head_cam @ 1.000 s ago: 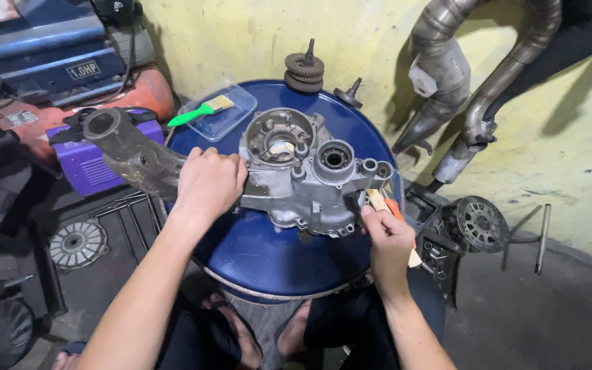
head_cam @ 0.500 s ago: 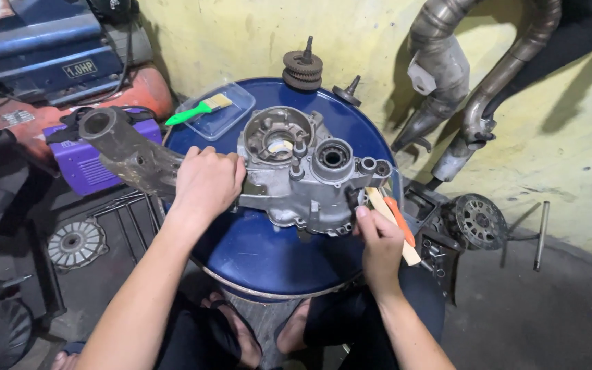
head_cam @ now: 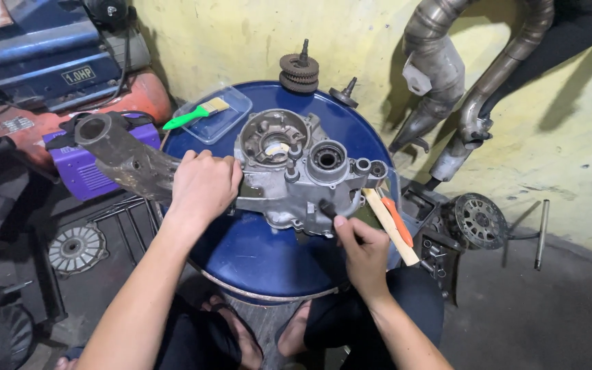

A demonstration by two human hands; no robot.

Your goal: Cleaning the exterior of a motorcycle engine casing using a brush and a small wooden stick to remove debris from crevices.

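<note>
Right hand (head_cam: 363,248) shifted left, gripping dark tool; left hand (head_cam: 203,183) flat on engine case (head_cam: 296,175), blue drum (head_cam: 262,247).

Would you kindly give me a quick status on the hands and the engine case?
Left hand flat on engine case. Right hand holds a dark tool against its front edge. Nothing in the way.

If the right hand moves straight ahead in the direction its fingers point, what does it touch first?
Most likely the grey engine case. The right hand points up and slightly left, its dark tool tip already at the case's near edge. Depth is unclear, so contact cannot be confirmed.
</note>
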